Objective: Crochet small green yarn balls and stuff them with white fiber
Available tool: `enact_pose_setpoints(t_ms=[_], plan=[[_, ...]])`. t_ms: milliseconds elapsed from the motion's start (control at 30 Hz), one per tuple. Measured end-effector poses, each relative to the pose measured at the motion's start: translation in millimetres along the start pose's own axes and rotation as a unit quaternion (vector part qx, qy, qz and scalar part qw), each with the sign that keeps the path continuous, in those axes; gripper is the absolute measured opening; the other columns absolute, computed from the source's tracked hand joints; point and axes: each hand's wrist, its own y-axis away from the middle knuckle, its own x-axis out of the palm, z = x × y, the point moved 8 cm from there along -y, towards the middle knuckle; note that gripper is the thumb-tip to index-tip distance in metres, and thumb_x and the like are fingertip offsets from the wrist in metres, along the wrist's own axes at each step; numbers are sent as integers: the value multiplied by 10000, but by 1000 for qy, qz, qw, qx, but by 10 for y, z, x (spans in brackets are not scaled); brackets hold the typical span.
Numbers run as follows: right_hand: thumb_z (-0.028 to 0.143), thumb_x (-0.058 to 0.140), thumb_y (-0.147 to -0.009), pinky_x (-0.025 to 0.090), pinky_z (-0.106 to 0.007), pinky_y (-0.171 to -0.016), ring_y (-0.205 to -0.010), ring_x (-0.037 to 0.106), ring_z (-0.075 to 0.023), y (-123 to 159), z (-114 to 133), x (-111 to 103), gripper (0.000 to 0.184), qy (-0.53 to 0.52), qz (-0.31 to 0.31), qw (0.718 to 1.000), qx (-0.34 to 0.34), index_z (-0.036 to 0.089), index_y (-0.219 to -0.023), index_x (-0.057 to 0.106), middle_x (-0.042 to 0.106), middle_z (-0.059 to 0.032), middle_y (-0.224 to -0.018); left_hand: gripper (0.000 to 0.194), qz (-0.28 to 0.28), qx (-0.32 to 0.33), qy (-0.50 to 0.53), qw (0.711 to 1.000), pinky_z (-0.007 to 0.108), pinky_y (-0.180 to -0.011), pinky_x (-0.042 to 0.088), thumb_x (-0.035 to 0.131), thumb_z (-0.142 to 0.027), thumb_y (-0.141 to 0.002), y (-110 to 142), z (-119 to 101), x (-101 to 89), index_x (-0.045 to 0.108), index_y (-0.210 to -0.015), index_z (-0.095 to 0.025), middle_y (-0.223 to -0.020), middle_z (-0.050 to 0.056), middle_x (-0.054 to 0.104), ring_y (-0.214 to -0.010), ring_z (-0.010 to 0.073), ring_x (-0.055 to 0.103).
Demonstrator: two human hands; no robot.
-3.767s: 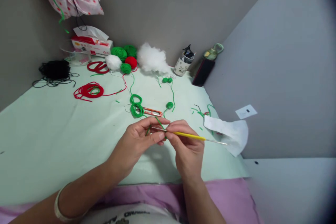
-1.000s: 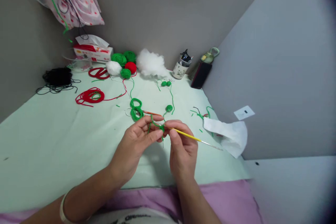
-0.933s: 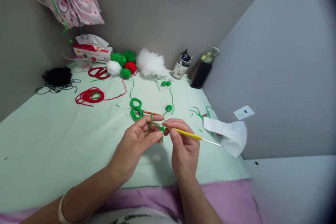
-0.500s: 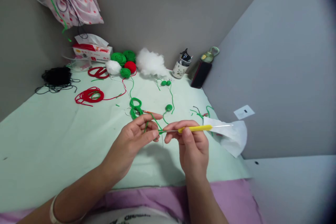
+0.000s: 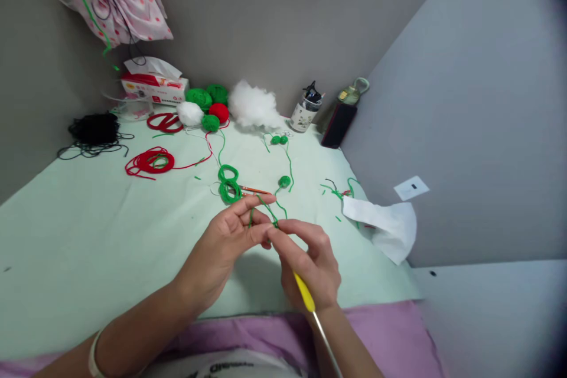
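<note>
My left hand [image 5: 228, 233] pinches a small piece of green yarn work [image 5: 274, 223] between thumb and fingers, a strand of green yarn [image 5: 266, 205] running up over its raised index finger. Touching that same piece are the thumb and index fingertips of my right hand [image 5: 310, 257]. A crochet hook [image 5: 305, 292] with a yellow handle is tucked in the right hand's palm, its bare metal end pointing down toward the wrist. Just beyond the left fingers lie green-handled scissors [image 5: 229, 191] with orange blades. A small green crocheted ball [image 5: 284, 182] with a yarn tail rests past my fingertips.
Farther back are yarn balls [image 5: 198, 98], white stuffing [image 5: 253, 106], a pen cup [image 5: 305, 116], a bottle [image 5: 340, 121] and a tissue box [image 5: 155, 88]. Red yarn [image 5: 150, 162] and black yarn [image 5: 94, 129] lie left. White paper [image 5: 381, 221] lies right, by the wall.
The hook has swung from level, pointing right, to slanting down along my right wrist. My right thumb and index finger have come to the green piece at the left fingertips.
</note>
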Motion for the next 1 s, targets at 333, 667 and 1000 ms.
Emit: enact_pose_setpoints(t_ms=[333,667,1000], plan=[[49,514,-980,615,-358,-787,-943,700,-192,-119,-205,-68,305,-196,-8,969,150,222,-1154,696,741,-61,-998,387,10,20,-54,998,216,-776,489,815,-219,-842,-21,-47,-39,699,-1208,-269,-840,-52,638,-788,89,621],[129,473,-1042,636,-299,-779,-860,749,-138,-57,-257,-61,298,-277,-5,931,238,272,-1189,689,741,-23,-1089,392,3,27,-142,989,214,-797,501,810,-231,-851,-13,-120,-174,702,-1219,-312,-780,-72,639,-772,88,621],[253,473,-1073,644,-295,-703,-742,774,-141,-37,-400,27,225,-437,-33,835,331,234,-1039,694,788,-25,-984,352,15,50,-123,991,213,-784,509,821,-220,-828,-11,-177,-156,747,-1163,-301,-818,-40,651,-810,106,615]])
